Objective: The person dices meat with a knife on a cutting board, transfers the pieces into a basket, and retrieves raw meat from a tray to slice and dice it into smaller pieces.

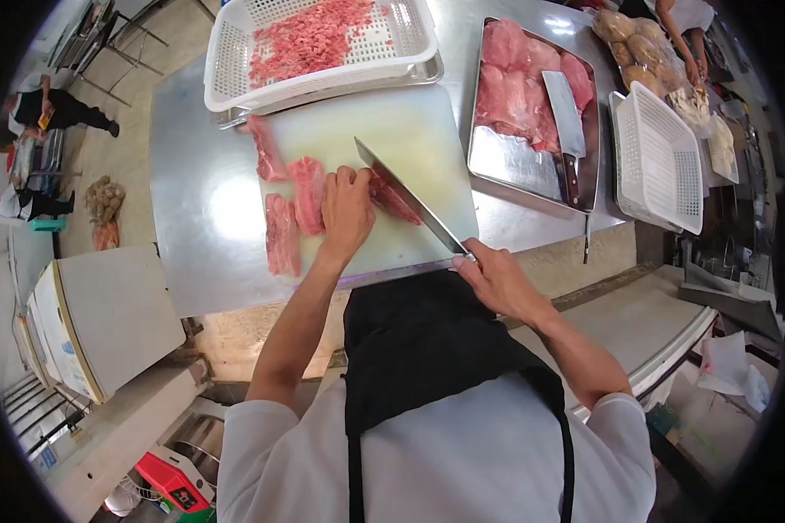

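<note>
My right hand is wrapped round the handle of a kitchen knife, whose long blade slants up and left over the cutting board. Under and beside the blade lies a dark red piece of meat. My left hand has its fingers curled together on that meat, left of the blade; its fingertips are partly hidden. Left of this hand are several pink meat strips: one right beside it, another nearer me, and a third at the board's far left.
A white perforated basket of diced meat stands behind the board. To the right, a metal tray holds large meat pieces and a cleaver. Beyond it are a white basket and bagged round items. Other people are in the background.
</note>
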Available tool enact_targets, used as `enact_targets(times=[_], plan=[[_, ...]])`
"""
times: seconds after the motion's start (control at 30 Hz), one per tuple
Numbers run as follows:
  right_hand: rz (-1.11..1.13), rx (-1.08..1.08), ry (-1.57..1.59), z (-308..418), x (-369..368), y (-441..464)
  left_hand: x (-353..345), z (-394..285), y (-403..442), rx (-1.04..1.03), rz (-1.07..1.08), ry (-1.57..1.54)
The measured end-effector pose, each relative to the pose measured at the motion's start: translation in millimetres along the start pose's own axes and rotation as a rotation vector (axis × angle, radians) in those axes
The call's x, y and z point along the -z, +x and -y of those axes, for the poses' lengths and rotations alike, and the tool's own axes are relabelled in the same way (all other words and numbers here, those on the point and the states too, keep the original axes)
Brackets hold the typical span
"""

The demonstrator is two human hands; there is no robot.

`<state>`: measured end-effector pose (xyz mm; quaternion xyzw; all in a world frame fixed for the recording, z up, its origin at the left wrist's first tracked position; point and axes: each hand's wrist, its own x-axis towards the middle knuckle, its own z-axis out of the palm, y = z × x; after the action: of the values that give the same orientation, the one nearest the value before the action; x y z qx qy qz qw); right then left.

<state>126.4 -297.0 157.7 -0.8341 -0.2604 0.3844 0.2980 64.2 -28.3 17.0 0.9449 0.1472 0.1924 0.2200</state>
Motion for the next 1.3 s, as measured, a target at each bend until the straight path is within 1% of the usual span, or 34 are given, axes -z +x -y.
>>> enact_targets(times=[0.1, 0.2, 0.27, 0.3, 0.33, 0.43, 0.5, 0.6, 0.7, 0.8, 0.9, 1.0, 1.07, 1.1, 1.2, 1.3], plan=[[0.025, 0.009, -0.007, 0.1, 2.3, 11.0, -4.2, 2.6, -0.1, -0.008, -0.037, -0.041], [-0.034, 0.149, -0.008, -9.2, -22.0, 51.4, -7.4, 5.8, -1.3, -0.011, -0.047, -0.058], [-0.084, 0.135, -0.048, -7.4, -44.6, 74.8, -7.9, 4.3, -5.9, 0.016, -0.041, -0.081], [-0.118, 0.141, -0.075, -3.3, -46.7, 85.9, -8.6, 5.1, -1.3, 0.022, -0.052, -0.09], [-0.101, 0.122, -0.076, -0.4, -44.2, 90.0, -8.9, 6.1, 1.8, 0.021, -0.073, -0.1], [-0.053, 0.056, -0.06, 15.6, -28.1, 73.6, -12.5, 6.6, -1.5, 0.019, -0.097, -0.123], [-0.026, 0.033, -0.024, 33.6, -14.8, 45.5, -15.1, 10.6, -4.8, 0.017, -0.086, -0.107], [0.012, -0.034, -0.032, 35.2, -14.0, 22.6, -16.0, 12.3, -5.6, 0.033, -0.058, -0.112], [-0.002, 0.017, -0.065, 20.2, -27.5, 44.1, -18.6, 13.2, -5.7, 0.026, -0.092, -0.139], [-0.119, 0.176, -0.113, 2.7, -60.5, 87.8, -12.3, 11.6, -5.3, 0.024, -0.087, -0.152], [-0.117, 0.105, -0.135, 7.7, -58.3, 92.0, -12.8, 11.6, -5.0, -0.017, -0.14, -0.177], [-0.02, 0.036, -0.065, 19.3, -41.3, 61.8, -12.6, 13.1, -6.1, 0.0, -0.141, -0.186], [-0.108, 0.114, -0.104, -2.4, -55.9, 64.4, -12.7, 13.9, -6.4, 0.01, -0.156, -0.212], [-0.155, 0.151, -0.124, -2.3, -57.9, 65.3, -13.2, 12.6, -5.4, 0.012, -0.164, -0.228], [-0.111, 0.098, -0.13, 9.1, -50.6, 67.8, -9.2, 12.2, -6.6, 0.016, -0.129, -0.218], [0.027, -0.032, -0.057, 46.3, -23.1, 34.4, -11.5, 14.2, -5.7, 0.04, -0.119, -0.225]])
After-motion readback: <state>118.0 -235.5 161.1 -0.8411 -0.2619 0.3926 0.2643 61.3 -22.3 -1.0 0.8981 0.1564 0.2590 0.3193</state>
